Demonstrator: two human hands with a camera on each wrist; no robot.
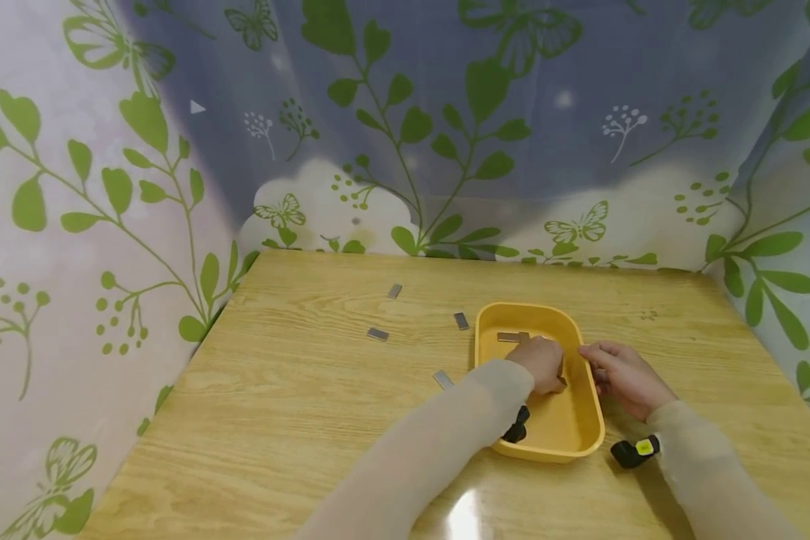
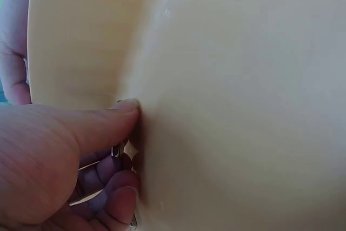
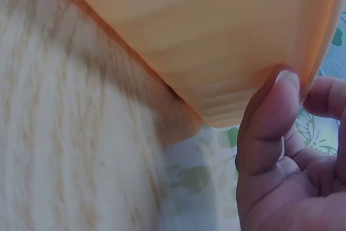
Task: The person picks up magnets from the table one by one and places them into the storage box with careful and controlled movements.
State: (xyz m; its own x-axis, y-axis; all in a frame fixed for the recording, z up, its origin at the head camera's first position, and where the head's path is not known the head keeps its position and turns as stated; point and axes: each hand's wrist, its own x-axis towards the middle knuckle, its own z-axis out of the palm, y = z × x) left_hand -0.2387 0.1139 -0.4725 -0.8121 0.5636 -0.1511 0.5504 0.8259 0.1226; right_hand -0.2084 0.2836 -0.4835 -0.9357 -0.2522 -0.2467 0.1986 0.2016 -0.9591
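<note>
A yellow plastic bin (image 1: 590, 431) stands on the wooden table. Inside it is my left hand (image 1: 543, 362), fingers curled low against the bin's floor. In the left wrist view, the edges of a small flat metal piece (image 2: 115, 152) show between the thumb and curled fingers; the rest of it is hidden by the hand. Flat metal pieces (image 1: 511, 337) lie in the bin just beyond this hand. My right hand (image 1: 626, 375) pinches the bin's right rim, thumb against the outer wall in the right wrist view, a finger over the edge.
Left of the bin, several grey metal pieces are scattered on the table (image 1: 297, 390): one far piece (image 1: 394, 291), one piece lying crosswise (image 1: 378, 334), one beside the bin (image 1: 461, 321), one near my left sleeve (image 1: 443, 380). Patterned curtains (image 1: 445, 150) border the table.
</note>
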